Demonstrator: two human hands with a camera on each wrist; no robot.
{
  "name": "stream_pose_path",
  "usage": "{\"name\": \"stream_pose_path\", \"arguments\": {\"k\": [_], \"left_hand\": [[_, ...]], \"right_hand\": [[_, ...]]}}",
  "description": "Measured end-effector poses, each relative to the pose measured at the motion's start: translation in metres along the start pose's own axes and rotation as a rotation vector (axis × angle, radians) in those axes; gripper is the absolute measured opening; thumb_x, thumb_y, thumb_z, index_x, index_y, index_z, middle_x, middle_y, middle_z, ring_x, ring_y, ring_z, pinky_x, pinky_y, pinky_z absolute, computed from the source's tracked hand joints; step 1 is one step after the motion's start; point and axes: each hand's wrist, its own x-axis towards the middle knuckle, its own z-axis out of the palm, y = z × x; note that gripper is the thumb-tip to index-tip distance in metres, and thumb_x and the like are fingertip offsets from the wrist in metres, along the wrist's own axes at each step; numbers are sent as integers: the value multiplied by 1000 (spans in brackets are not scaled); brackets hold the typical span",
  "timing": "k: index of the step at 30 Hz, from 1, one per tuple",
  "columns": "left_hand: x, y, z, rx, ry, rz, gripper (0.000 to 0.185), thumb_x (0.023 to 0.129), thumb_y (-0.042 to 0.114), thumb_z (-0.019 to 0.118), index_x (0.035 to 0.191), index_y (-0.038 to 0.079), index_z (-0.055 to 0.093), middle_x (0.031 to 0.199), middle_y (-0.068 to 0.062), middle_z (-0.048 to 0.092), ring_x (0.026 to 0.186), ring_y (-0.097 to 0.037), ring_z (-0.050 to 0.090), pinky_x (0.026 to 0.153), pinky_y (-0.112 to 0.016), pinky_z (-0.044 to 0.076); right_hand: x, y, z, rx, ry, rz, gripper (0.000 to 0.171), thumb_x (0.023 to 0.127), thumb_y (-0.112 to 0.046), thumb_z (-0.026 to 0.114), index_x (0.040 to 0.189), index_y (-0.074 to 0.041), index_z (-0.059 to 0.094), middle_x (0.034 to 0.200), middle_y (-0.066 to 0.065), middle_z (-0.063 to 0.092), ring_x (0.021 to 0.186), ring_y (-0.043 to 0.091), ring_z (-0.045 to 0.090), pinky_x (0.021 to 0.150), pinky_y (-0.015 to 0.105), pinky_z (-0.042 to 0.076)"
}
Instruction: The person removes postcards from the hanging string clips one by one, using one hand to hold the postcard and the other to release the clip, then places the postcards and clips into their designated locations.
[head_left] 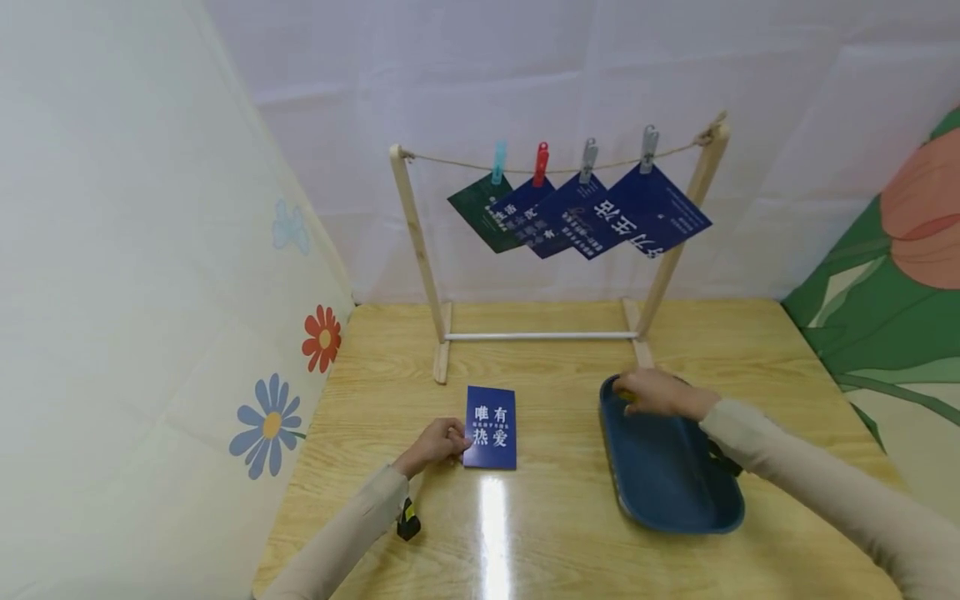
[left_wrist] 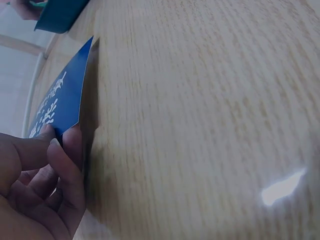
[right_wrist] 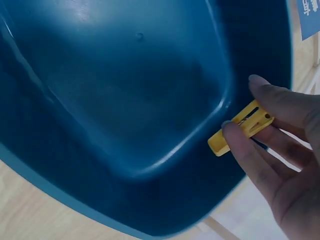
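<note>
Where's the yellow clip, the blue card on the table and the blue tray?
yellow clip [right_wrist: 240, 127], right wrist view, its middle
blue card [head_left: 491, 427], head view, its printed face
blue tray [head_left: 667, 475], head view, its bare floor

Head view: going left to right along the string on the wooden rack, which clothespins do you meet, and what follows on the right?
Teal clothespin → red clothespin → first grey clothespin → second grey clothespin → right wooden post of the rack.
</note>
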Motion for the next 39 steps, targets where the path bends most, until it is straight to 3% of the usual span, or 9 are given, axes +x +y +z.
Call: {"name": "stream_pose_path", "arguments": {"k": [6,11,25,32,39], "left_hand": [[-1,-3,1,5,3,0,6,95,-1,62,93,-4,57,67,-2,63,55,-8,56,47,-18,46],[0,-6,1,10,6,5,7,95,-1,63,94,-6,59,68,-5,66,55,-8,58,46,-18,47],[-2,-4,2,-24,-14,-71,15,95,4,66,103,-7,60,71,-8,68,55,-11,62,47,-21,51],[-2,-5,1,10,-16,-65,15,98,9,63,98,-6,62,67,-7,67,54,-10,61,46,-22,51],[-2,-5,0,4,-16,-68,15,100,8,59,101,-6,61,69,-5,64,55,-11,62,47,-22,52]], "right_hand": [[-3,6,14,5,-76,40,33,74,-11,87,98,2,69,86,7,64,77,24,62,64,38,55],[-6,9,20,19,-84,76,34,75,-11,87,99,2,69,87,7,64,77,24,61,63,38,55],[-8,12,32,-41,-12,73,31,75,-8,86,99,1,68,87,10,64,76,26,63,62,37,56],[-8,14,35,-49,32,49,30,74,-7,86,98,-1,69,85,9,64,74,25,63,60,37,56],[-10,18,40,-80,78,50,23,78,11,76,92,-5,66,77,6,59,65,23,59,52,35,51]]}}
